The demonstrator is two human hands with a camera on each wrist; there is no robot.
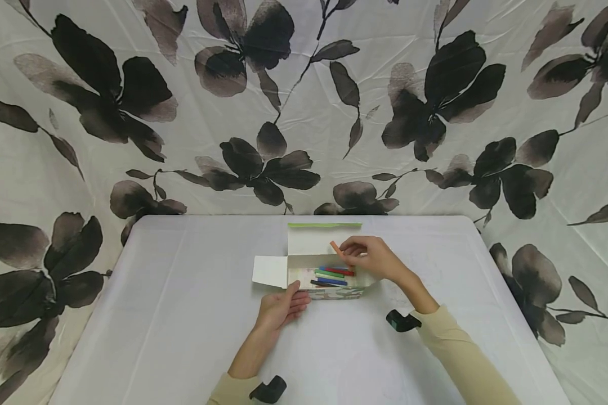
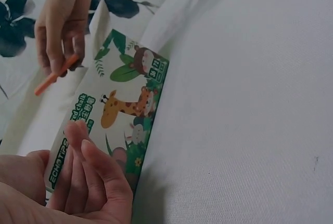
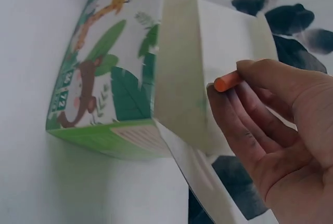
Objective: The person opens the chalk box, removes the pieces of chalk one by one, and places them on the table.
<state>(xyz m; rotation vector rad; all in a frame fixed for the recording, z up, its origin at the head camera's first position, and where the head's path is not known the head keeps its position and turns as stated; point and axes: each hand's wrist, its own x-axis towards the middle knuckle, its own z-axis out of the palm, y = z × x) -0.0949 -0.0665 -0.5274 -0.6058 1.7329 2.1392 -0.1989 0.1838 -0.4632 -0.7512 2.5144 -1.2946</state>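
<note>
Between thumb and fingertips, my right hand pinches an orange chalk stick above the back of an open chalk box. My left hand grips the box at its front left corner, thumb at the edge and fingers along the printed front. Several chalk sticks lie in the box, among them a green one, a red one and a blue one. In the right wrist view, the orange stick shows end-on between thumb and fingers.
The box's lid stands up at the back, and a side flap sticks out to the left. A white cloth covers the table. Behind it hangs a flower-patterned cloth.
</note>
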